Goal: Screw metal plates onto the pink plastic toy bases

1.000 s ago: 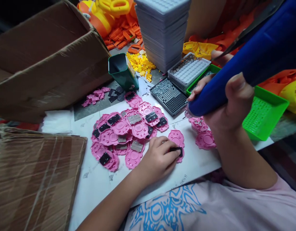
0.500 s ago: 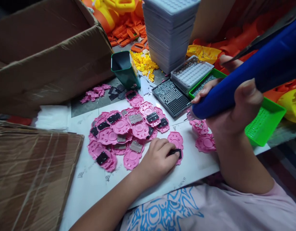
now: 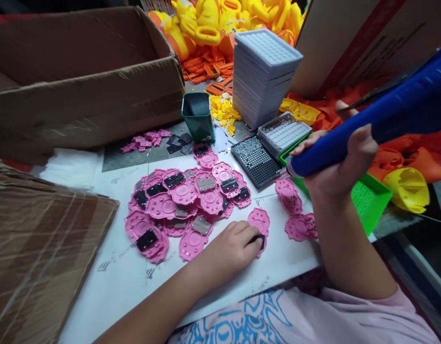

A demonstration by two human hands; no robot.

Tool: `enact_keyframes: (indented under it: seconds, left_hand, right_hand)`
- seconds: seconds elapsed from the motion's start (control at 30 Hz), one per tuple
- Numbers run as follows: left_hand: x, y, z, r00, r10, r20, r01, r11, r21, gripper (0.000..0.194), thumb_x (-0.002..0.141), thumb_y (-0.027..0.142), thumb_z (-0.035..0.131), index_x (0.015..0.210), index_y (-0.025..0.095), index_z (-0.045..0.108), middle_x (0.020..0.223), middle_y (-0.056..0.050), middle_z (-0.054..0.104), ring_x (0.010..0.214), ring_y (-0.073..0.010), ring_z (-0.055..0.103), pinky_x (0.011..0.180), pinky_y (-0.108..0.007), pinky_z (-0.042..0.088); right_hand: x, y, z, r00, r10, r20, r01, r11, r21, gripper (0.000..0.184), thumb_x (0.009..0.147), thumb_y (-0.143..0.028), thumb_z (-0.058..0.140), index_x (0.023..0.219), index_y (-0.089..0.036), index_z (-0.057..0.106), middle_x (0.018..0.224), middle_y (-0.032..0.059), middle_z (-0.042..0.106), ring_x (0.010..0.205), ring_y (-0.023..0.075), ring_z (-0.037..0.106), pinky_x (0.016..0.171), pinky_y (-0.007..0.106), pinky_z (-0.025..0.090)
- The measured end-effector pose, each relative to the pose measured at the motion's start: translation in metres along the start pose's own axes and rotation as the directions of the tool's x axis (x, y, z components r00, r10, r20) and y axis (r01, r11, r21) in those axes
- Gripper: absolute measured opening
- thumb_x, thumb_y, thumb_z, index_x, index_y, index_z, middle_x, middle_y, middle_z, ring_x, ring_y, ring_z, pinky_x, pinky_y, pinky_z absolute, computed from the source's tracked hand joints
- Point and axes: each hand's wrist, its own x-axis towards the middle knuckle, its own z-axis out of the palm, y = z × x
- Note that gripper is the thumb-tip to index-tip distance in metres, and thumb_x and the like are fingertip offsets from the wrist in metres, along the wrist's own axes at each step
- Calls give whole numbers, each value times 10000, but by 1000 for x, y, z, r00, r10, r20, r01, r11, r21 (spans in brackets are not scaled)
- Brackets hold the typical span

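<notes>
My left hand (image 3: 233,246) rests on the white-covered table, its fingers closed down on a black cover plate (image 3: 259,240) that lies on a pink plastic part (image 3: 258,219). The fingertips hide some of the plate. My right hand (image 3: 340,167) is wrapped round a blue electric screwdriver (image 3: 352,131), held aslant with its clear nose low and to the left. That nose is by the near right corner of a black screw tray (image 3: 258,160). Under the screwdriver lie loose pink parts (image 3: 298,227) with small screws on them. To the left is a pile of pink parts (image 3: 183,188) with black or grey plates.
Behind the pile stands a dark green bin (image 3: 199,117). A tall stack of pale trays (image 3: 258,81) is farther back. Green trays (image 3: 371,200) sit under my right arm. Cardboard boxes (image 3: 99,102) flank the left side; yellow parts (image 3: 206,21) are heaped behind.
The camera view has tilted up. My right hand and the screwdriver have shifted slightly back toward the screw tray, showing more of the pink parts below. My left hand keeps its place on its part.
</notes>
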Motion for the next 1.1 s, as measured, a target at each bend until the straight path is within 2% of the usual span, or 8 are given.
enact_keyframes:
  seconds: [0.17,0.33,0.53,0.73,0.9,1.1]
  left_hand:
    - [-3,0,1,999,16,-38,-15,1000,14,127,898,119,495,838,136,606,906,-92,616,830,-184,533,699,-316,480]
    - [-6,1,0,996,15,-84,-13,1000,28,128,891,110,496,835,129,610,880,-92,614,808,-180,532,679,-310,489]
    - [-7,2,2,995,-12,-101,14,1000,18,105,870,98,522,818,113,612,866,-89,616,797,-187,532,667,-320,491]
    - [-9,2,6,995,-29,-92,31,999,13,110,884,112,508,841,123,609,893,-90,614,823,-189,534,687,-333,489]
    - [-8,2,4,995,-31,-90,33,999,21,128,887,120,507,809,119,609,861,-84,611,794,-188,530,661,-324,480]
    - [-8,2,6,994,-38,-106,40,999,18,89,867,115,540,814,118,611,872,-81,609,794,-188,532,671,-324,474]
  right_hand:
    - [26,28,11,999,0,42,2,998,-60,302,763,-532,523,841,-241,503,543,-66,505,426,110,528,404,225,416]
    - [39,47,18,998,59,22,-58,996,-65,303,706,-491,559,899,-262,513,489,-94,515,373,104,479,401,233,419]
    - [39,48,21,995,98,-12,-98,994,-51,325,678,-482,550,888,-238,504,470,-81,537,360,134,505,362,245,425]
    - [40,52,18,995,89,42,-86,995,-55,288,679,-498,555,770,-233,488,464,-67,540,361,140,525,362,245,433]
    - [41,56,18,992,54,116,-48,997,-54,287,688,-499,560,808,-241,520,476,-83,550,356,128,522,370,237,427]
    - [44,51,20,993,99,64,-94,993,-68,296,683,-493,536,819,-235,485,456,-73,531,345,127,496,362,234,410]
